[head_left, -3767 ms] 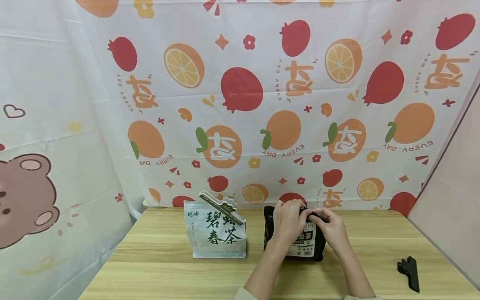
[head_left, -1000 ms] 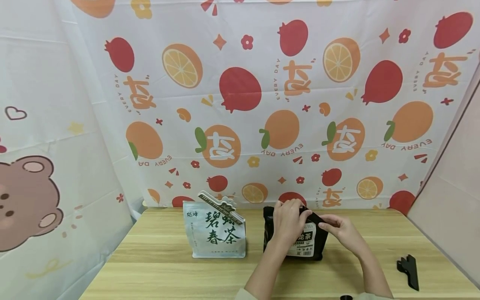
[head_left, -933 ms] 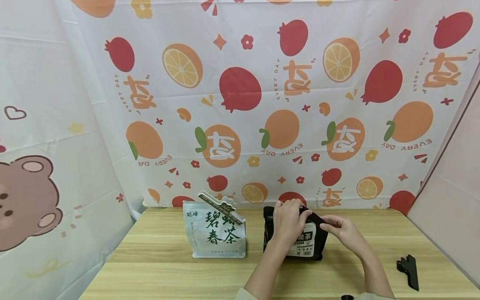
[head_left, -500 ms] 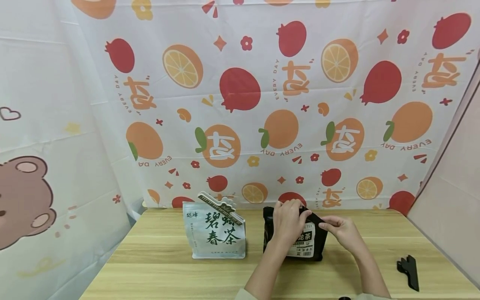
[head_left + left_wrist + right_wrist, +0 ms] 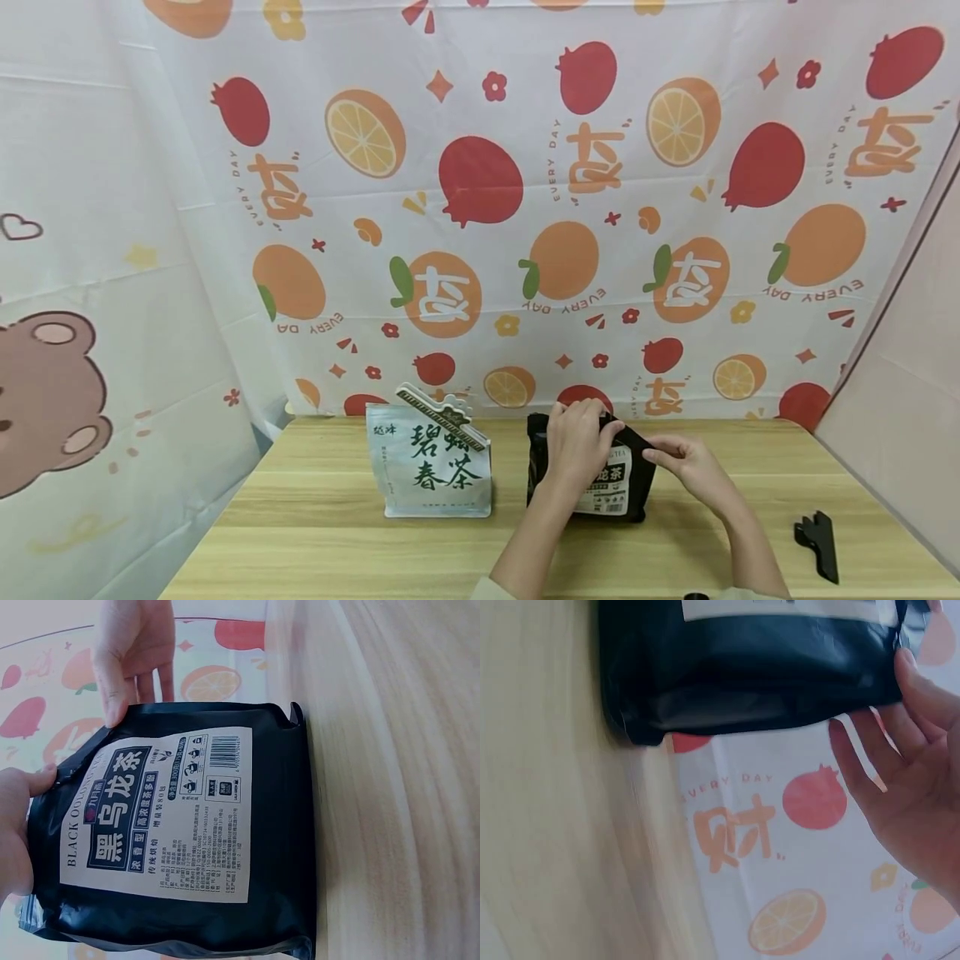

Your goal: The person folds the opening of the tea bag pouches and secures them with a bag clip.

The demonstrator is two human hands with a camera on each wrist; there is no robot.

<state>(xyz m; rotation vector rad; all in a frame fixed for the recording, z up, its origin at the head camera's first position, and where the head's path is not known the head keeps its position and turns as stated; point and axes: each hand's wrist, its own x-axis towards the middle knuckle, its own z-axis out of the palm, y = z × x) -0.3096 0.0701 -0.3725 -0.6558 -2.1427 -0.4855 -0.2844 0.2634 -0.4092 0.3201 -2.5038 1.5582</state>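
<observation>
The left hand curls its fingers over the top edge of the black tea bag, gripping it. The right hand has relaxed, nearly straight fingers, the fingertips touching the bag's upper right corner. The bag stands upright at lower centre of the head view on the wooden table. A white tea bag stands to its left; a black clip lies at lower right.

head view wide, wrist views close, perhaps sideways
</observation>
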